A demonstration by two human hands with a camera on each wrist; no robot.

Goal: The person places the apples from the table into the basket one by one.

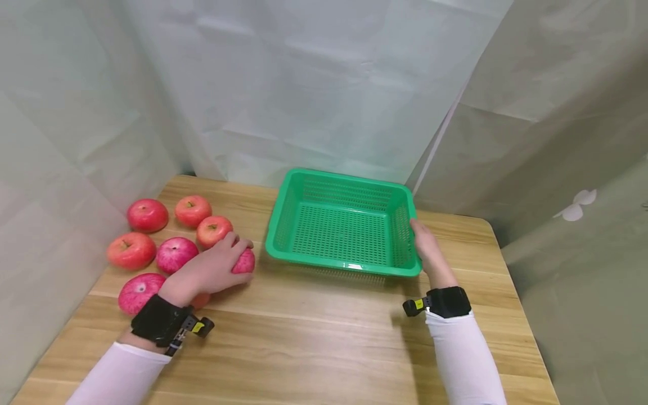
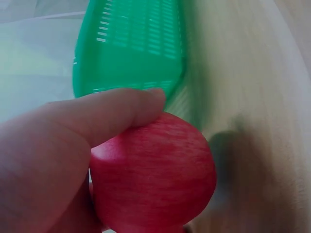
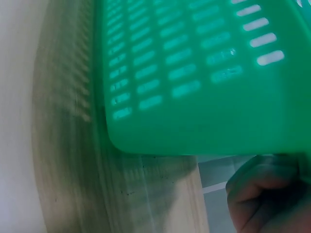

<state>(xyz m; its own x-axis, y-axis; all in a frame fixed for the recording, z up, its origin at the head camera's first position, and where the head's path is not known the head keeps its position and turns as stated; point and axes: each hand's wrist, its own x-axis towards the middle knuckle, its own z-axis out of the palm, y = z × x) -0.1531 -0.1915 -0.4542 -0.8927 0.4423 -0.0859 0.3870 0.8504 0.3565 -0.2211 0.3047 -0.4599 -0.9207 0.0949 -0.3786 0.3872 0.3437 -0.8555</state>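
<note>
My left hand (image 1: 212, 269) grips a red apple (image 1: 245, 262) at the right edge of a group of apples. In the left wrist view the thumb lies over the top of this apple (image 2: 158, 177), and the other fingers are mostly hidden behind it. A green plastic basket (image 1: 324, 261) with slotted walls stands at the table's middle, with no fruit inside. My right hand (image 1: 430, 250) holds the basket's right side by the rim. Seen from the right wrist, the fingers (image 3: 260, 182) curl beneath the rim, close to the basket wall (image 3: 204, 121).
Several more apples lie on the left of the wooden table (image 1: 304, 349), among them a dark red one (image 1: 147, 215) and an orange-red one (image 1: 193, 211). Another apple (image 1: 201, 300) is partly covered by the left wrist. Pale sheeting (image 1: 314, 84) hangs behind and at both sides.
</note>
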